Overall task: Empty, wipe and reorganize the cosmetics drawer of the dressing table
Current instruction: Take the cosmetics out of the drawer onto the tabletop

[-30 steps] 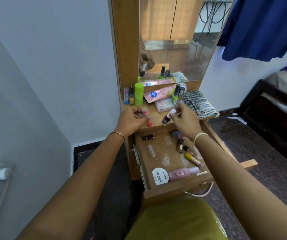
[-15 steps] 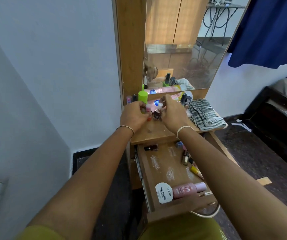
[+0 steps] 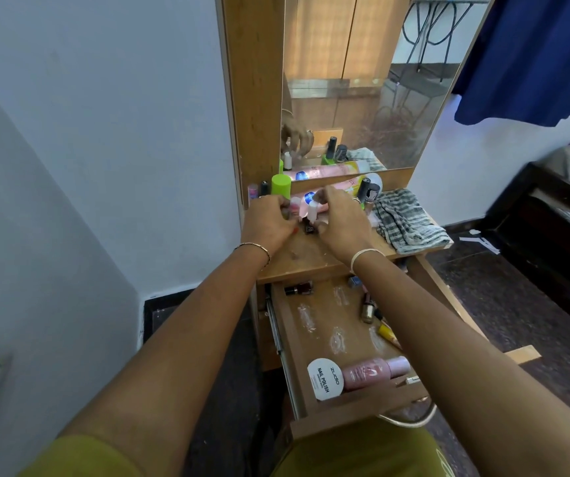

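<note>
While both hands work at the back of the dressing table top (image 3: 311, 259), we see the left hand (image 3: 268, 223) curled round a small pink-capped bottle (image 3: 295, 206), fingers closed on it, just in front of the lime-green cap (image 3: 281, 189). The right hand (image 3: 340, 223) pinches a white-capped nail polish (image 3: 312, 215) w/ a dark base, fingertips together on the cap; the bottle's base is at or just above the wood, we can't tell which. Behind the hands lies a pink tube (image 3: 342, 187) on its side against the mirror (image 3: 362, 80), w/ a black-capped polish (image 3: 363, 191) upright near its right end. A striped grey cloth (image 3: 407, 222) sits bunched on the right edge of the top.

The cosmetics drawer (image 3: 338, 413) is pulled out below, approx half cleared: 1 dark red polish (image 3: 299, 289) lying at the back left, a gold polish (image 3: 367, 308) and a yellow tube (image 3: 388, 333) along the right side partly under the right forearm, a blue item (image 3: 355, 281) at the back right. At the front lie a white round lid marked NAIL POLISH (image 3: 325, 379) and, touching it, a pink bottle (image 3: 374, 371) on its side. Pale smears mark the drawer floor.
</note>
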The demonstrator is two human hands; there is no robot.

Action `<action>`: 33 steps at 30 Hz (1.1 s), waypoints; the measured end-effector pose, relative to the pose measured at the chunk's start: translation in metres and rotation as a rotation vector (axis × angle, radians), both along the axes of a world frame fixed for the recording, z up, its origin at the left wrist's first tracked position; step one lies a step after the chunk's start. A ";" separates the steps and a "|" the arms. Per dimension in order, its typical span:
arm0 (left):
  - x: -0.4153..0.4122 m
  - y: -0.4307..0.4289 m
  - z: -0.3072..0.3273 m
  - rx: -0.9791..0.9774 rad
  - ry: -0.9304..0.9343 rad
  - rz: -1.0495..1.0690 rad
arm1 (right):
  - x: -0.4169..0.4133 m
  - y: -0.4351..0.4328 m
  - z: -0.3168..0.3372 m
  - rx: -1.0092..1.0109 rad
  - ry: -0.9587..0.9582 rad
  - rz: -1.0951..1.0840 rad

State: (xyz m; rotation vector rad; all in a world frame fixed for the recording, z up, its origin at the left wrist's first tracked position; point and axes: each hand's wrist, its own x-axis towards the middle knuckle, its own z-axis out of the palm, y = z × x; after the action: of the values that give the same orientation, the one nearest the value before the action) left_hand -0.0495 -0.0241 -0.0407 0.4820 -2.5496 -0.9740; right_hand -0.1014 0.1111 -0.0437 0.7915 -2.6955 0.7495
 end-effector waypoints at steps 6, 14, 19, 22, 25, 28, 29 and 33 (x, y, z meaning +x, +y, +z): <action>0.021 0.004 0.000 0.015 0.083 0.022 | 0.019 0.021 -0.001 -0.087 0.010 -0.015; 0.071 0.036 -0.038 -0.102 -0.079 -0.372 | 0.069 0.073 -0.054 -0.049 -0.166 -0.096; 0.073 0.055 -0.078 -0.492 -0.357 -0.488 | 0.067 0.082 -0.074 0.137 -0.343 -0.139; 0.066 0.065 -0.084 -0.647 -0.423 -0.465 | 0.065 0.083 -0.078 0.180 -0.344 -0.160; 0.057 0.073 -0.083 -0.751 -0.486 -0.377 | 0.064 0.083 -0.083 0.168 -0.361 -0.157; 0.051 0.076 -0.088 -0.814 -0.520 -0.313 | 0.067 0.084 -0.088 0.150 -0.337 -0.158; 0.050 0.077 -0.091 -0.829 -0.528 -0.300 | 0.068 0.085 -0.090 0.147 -0.333 -0.162; 0.047 0.077 -0.094 -0.841 -0.548 -0.263 | 0.066 0.087 -0.094 0.123 -0.347 -0.188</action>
State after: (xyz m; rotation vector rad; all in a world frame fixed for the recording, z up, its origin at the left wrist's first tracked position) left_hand -0.0024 0.0533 -0.1352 0.1666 -3.2287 0.2762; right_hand -0.0351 0.1979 -0.1379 0.4554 -3.0963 0.7402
